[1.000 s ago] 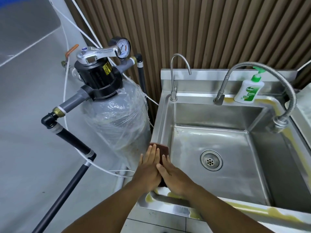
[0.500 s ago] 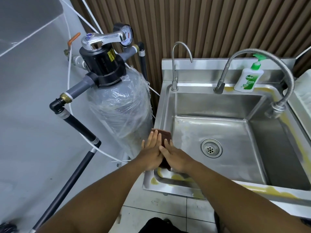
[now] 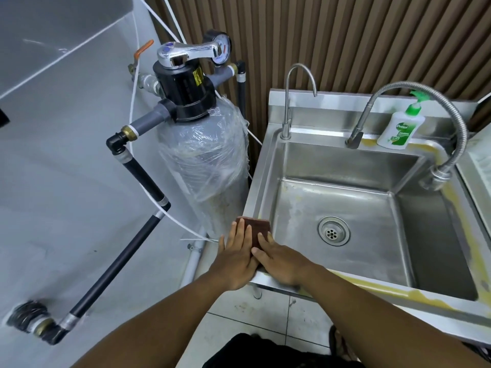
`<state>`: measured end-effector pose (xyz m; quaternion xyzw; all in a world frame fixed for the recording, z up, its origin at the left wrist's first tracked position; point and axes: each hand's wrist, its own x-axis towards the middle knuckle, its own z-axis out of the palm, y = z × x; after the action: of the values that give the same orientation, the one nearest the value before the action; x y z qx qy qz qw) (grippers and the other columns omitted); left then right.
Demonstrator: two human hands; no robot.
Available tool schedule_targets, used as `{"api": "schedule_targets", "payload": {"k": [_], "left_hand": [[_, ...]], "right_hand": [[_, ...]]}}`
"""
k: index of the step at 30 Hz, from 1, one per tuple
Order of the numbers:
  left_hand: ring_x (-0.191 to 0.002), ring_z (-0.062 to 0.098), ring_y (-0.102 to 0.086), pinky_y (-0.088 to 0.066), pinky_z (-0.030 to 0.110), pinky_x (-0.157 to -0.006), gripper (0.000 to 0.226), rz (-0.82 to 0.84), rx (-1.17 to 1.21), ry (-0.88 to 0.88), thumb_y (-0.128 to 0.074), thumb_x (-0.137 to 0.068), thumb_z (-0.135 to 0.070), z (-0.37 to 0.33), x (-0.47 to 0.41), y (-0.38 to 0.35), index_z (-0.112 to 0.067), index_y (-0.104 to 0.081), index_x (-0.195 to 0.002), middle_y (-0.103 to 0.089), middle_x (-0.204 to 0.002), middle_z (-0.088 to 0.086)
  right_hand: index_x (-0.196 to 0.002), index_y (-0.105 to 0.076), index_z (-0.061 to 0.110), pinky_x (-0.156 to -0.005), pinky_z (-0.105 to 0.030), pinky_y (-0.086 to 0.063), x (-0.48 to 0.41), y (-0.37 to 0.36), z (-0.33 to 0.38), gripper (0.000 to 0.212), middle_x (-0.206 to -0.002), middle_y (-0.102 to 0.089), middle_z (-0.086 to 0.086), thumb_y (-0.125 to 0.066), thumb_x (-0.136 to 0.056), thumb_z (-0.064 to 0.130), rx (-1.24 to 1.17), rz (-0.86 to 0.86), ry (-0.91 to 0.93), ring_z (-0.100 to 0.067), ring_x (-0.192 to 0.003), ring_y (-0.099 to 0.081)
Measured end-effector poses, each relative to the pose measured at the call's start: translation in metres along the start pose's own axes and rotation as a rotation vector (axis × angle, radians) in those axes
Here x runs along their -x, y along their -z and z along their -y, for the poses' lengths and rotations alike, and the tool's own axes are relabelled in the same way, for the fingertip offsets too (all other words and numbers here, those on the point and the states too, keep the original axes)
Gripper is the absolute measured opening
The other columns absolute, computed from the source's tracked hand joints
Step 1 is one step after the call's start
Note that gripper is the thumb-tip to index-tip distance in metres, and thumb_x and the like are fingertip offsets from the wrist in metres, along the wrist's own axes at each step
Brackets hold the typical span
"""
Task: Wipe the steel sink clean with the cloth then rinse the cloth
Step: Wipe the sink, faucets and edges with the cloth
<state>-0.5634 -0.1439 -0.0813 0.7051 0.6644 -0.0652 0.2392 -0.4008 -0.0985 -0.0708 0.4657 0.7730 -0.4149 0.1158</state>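
A brown folded cloth (image 3: 258, 227) lies on the front left rim of the steel sink (image 3: 256, 192). My left hand (image 3: 235, 257) presses flat on the cloth with straight fingers. My right hand (image 3: 281, 260) lies beside it, fingers straight, also pressing on the cloth and the rim. Most of the cloth is hidden under both hands. The sink basin has a round drain (image 3: 333, 231) and yellowish stains along its front and right rims.
A small gooseneck tap (image 3: 288, 102) and a flexible metal hose tap (image 3: 451, 123) stand at the sink's back. A green-and-white soap bottle (image 3: 401, 127) sits on the back ledge. A plastic-wrapped filter tank (image 3: 204, 166) with pipes stands left of the sink.
Both hands stay flat on the cloth at the sink's front left corner. The camera has pulled back and tilted down, showing more floor and forearms.
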Motion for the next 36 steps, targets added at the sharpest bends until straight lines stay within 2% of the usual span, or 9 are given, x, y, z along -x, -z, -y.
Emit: {"api": "schedule_targets", "payload": {"k": [5,9,13,16,19,22,25,32,36], "left_hand": [[-0.144,0.019,0.035,0.006,0.055,-0.123,0.069,-0.029,-0.019,0.054,-0.015,-0.107,-0.046,-0.008,0.015,-0.008,-0.012,0.018,-0.156,0.033,-0.160,0.007],[-0.147,0.020,0.033,0.015,0.051,-0.121,0.074,-0.057,-0.015,0.113,-0.003,-0.101,-0.054,-0.024,0.025,-0.016,-0.010,0.014,-0.158,0.025,-0.164,0.010],[-0.143,0.016,0.039,0.023,0.045,-0.118,0.087,-0.105,0.082,0.109,0.005,-0.089,-0.064,-0.047,0.032,-0.035,-0.013,0.012,-0.159,0.024,-0.165,0.009],[-0.148,0.014,0.033,0.022,0.047,-0.119,0.083,-0.116,0.099,0.098,-0.001,-0.096,-0.067,-0.058,0.036,-0.043,-0.015,0.012,-0.159,0.018,-0.167,0.007],[-0.147,0.014,0.032,0.019,0.050,-0.120,0.099,-0.111,0.066,0.096,0.012,-0.082,-0.075,-0.060,0.040,-0.041,-0.013,0.011,-0.159,0.015,-0.168,0.007],[-0.146,0.015,0.036,0.020,0.053,-0.119,0.094,-0.103,0.027,0.122,-0.007,-0.092,-0.077,-0.060,0.040,-0.037,-0.012,0.017,-0.155,0.017,-0.167,0.007],[-0.145,0.017,0.038,0.031,0.051,-0.112,0.110,-0.090,-0.016,0.130,-0.021,-0.082,-0.086,-0.055,0.037,-0.027,-0.014,0.019,-0.154,0.025,-0.165,0.005],[-0.141,0.016,0.044,0.026,0.058,-0.113,0.130,-0.063,-0.101,0.095,-0.028,-0.066,-0.099,-0.030,0.031,-0.014,-0.018,0.022,-0.154,0.032,-0.162,0.005],[-0.143,0.018,0.042,0.023,0.059,-0.115,0.133,-0.068,-0.107,0.061,-0.019,-0.058,-0.105,-0.041,0.037,-0.017,-0.018,0.021,-0.151,0.029,-0.163,0.008]], "right_hand": [[-0.160,-0.003,0.034,-0.116,-0.039,-0.029,0.007,0.001,-0.002,0.069,-0.168,-0.003,0.003,-0.012,-0.099,0.066,0.095,0.023,0.015,-0.026,-0.147,-0.032],[-0.158,-0.022,0.033,-0.113,-0.038,-0.029,0.016,0.011,0.002,0.063,-0.164,-0.026,0.003,-0.012,-0.102,0.061,0.164,0.016,0.060,-0.025,-0.143,-0.037],[-0.117,-0.064,0.027,-0.097,-0.041,-0.045,0.022,0.023,0.001,0.064,-0.120,-0.067,-0.003,-0.012,-0.102,0.062,0.178,0.015,0.074,-0.024,-0.109,-0.059],[-0.096,-0.063,0.022,-0.087,-0.041,-0.049,0.026,0.028,-0.005,0.065,-0.098,-0.067,-0.005,-0.014,-0.101,0.063,0.195,-0.017,0.069,-0.023,-0.093,-0.062],[-0.100,-0.065,0.022,-0.087,-0.042,-0.049,0.030,0.026,-0.011,0.070,-0.099,-0.069,-0.003,-0.012,-0.098,0.068,0.203,-0.006,0.106,-0.023,-0.092,-0.062],[-0.110,-0.063,0.026,-0.090,-0.041,-0.047,0.030,0.022,-0.010,0.066,-0.107,-0.066,-0.001,-0.013,-0.100,0.066,0.190,0.025,0.122,-0.021,-0.100,-0.060],[-0.124,-0.059,0.030,-0.095,-0.042,-0.045,0.025,0.017,-0.003,0.069,-0.116,-0.063,0.000,-0.008,-0.098,0.068,0.203,0.040,0.142,-0.021,-0.107,-0.058],[-0.157,-0.027,0.023,-0.104,-0.043,-0.042,0.023,0.006,0.004,0.074,-0.145,-0.049,-0.007,-0.010,-0.099,0.066,0.295,-0.004,0.135,-0.029,-0.128,-0.049],[-0.143,-0.047,0.026,-0.099,-0.044,-0.043,0.032,0.008,-0.003,0.063,-0.134,-0.057,-0.006,-0.014,-0.102,0.061,0.306,-0.054,0.165,-0.028,-0.118,-0.053]]}}
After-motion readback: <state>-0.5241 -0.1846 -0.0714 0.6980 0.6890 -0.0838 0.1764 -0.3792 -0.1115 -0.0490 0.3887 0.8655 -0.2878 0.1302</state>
